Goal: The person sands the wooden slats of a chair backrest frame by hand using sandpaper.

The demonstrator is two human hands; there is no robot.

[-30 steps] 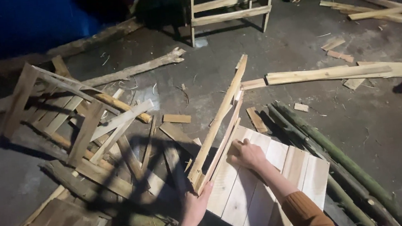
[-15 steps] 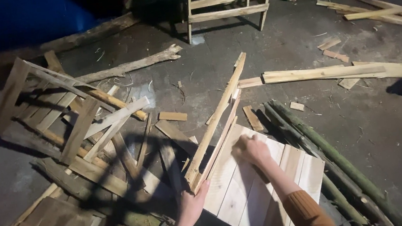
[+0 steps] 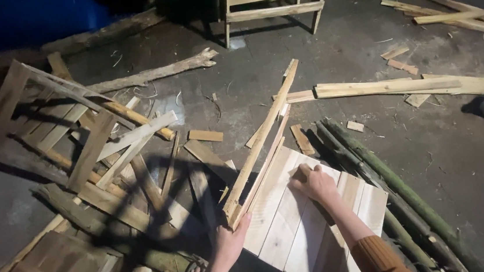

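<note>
The left hand (image 3: 229, 240) gripped the near end of a long wooden strip (image 3: 260, 143), angled up over a pale board panel (image 3: 287, 219) on the floor. The right hand (image 3: 314, 183) pressed the panel, fingers curled, beside green poles (image 3: 386, 182).

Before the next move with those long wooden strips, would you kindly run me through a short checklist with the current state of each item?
1. Left hand grips the near end of the long wooden strips: ok.
2. Right hand rests flat on the pale plank panel, steadying it: ok.
3. Strips lifted off the panel at the far end, tilted up and away: ok.
4. Strips fully detached from the panel: cannot tell, the joint is hidden by the hand.
5. Floor around the panel free of obstacles: not ok, green poles lie beside it and broken frames to the left.
6. Nails in the strips: cannot tell.
</note>
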